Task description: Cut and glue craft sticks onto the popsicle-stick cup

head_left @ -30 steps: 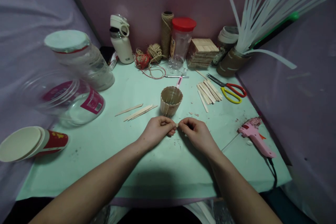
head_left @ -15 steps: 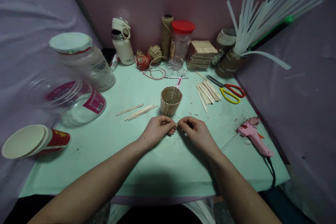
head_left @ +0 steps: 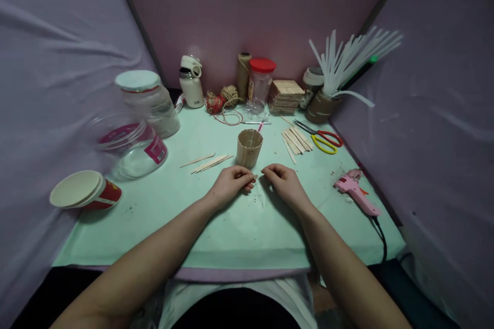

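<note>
My left hand is closed, pinching a small pale piece of wooden craft stick between thumb and fingers. Across a narrow gap, my right hand has its thumb and index finger pressed together; whatever may be in that pinch is too small to make out. Just beyond both hands stands a cup covered with wooden sticks, upright, with a pink-ended tool showing behind its rim. Several craft sticks lie to the left of the cup. A larger pile of craft sticks is to its right.
Red and yellow scissors and a pink glue gun with a cord lie on the right. Paper cups and clear plastic tubs occupy the left. Along the back stand a bottle, twine, a red-lidded jar and stacked sticks.
The camera view has shifted, so everything looks smaller and farther off. My right fingertips, earlier at the small wood piece, are now slightly apart from it. My left hand still pinches the piece.
</note>
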Demonstrator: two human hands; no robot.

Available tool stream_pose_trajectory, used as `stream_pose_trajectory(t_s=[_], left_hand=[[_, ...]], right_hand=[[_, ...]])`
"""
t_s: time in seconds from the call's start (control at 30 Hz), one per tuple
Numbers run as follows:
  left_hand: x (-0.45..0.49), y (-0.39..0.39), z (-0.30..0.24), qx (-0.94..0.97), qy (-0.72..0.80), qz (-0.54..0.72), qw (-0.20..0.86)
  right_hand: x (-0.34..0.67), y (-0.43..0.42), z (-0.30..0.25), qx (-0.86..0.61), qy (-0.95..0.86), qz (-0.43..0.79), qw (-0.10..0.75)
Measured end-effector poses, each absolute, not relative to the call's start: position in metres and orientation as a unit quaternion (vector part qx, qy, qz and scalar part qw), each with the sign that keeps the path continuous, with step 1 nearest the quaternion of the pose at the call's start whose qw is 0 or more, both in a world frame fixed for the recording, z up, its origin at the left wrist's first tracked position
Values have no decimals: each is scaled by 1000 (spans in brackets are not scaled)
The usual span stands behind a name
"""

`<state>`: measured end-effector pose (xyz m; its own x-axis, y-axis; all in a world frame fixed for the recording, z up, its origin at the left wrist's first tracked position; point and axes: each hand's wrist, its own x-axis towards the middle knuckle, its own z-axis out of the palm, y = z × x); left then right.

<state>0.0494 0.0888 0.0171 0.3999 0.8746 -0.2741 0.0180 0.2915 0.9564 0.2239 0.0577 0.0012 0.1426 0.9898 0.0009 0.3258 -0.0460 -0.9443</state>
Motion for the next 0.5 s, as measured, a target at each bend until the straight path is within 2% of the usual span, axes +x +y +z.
stream_pose_trajectory(t_s=[0.3, 0.4, 0.5], left_hand=[[24, 84, 18, 512, 424, 408, 626], [19, 88, 20, 515, 425, 433, 606], [16, 92, 18, 504, 429, 458, 594]], right_hand=[[234, 60, 21, -575, -581, 266, 512], [238, 78, 40, -523, -651, 230, 500], [236, 97, 53, -493, -688, 250, 470]])
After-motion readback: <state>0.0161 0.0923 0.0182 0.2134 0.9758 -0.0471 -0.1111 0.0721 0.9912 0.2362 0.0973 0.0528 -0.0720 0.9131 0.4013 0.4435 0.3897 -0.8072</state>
